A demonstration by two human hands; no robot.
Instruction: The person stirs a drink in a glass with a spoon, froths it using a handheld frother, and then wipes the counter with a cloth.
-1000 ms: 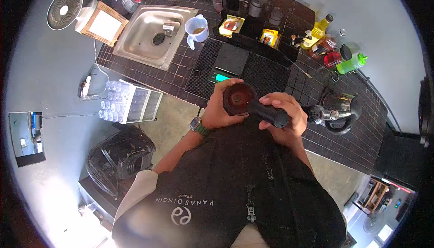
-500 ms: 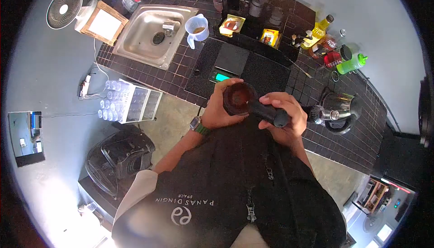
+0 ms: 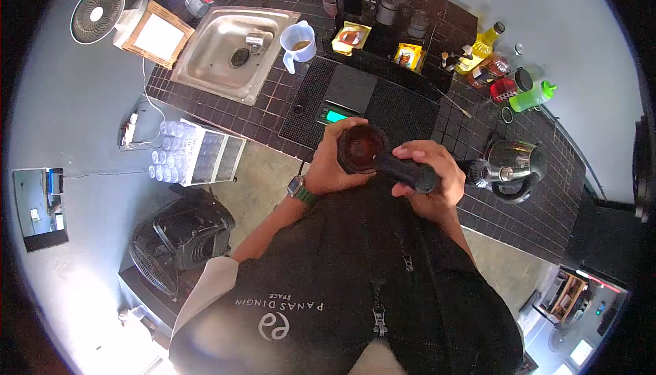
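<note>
Big first: dark tiled counter is running corner to corner across the view, its near edge sitting just past my hands, bare concrete floor showing below it. Grey walls are closing in left and top. Steel sink is sunk at the counter's left end, a white measuring jug standing just beside its right rim. Black drip mat is lying mid-counter with a scale on it, green display lit. Black shelf rack is standing behind the mat against the wall. Kettle is sitting right of my hands, near the counter edge; bottles and a green cup are crowding the far right. Open room: the tiles between mat and kettle are staying bare, and the floor strip along the counter front is free. Glass rack is standing on the floor to the left, black fan below it.

I'm holding a portafilter over the counter's near edge, in front of my chest, basket facing up with dark grounds inside. My left hand is cupping around the basket, fingers wrapped against its rim. My right hand is clamped around the black handle, thumb lying on top. Watch is sitting on my left wrist.
</note>
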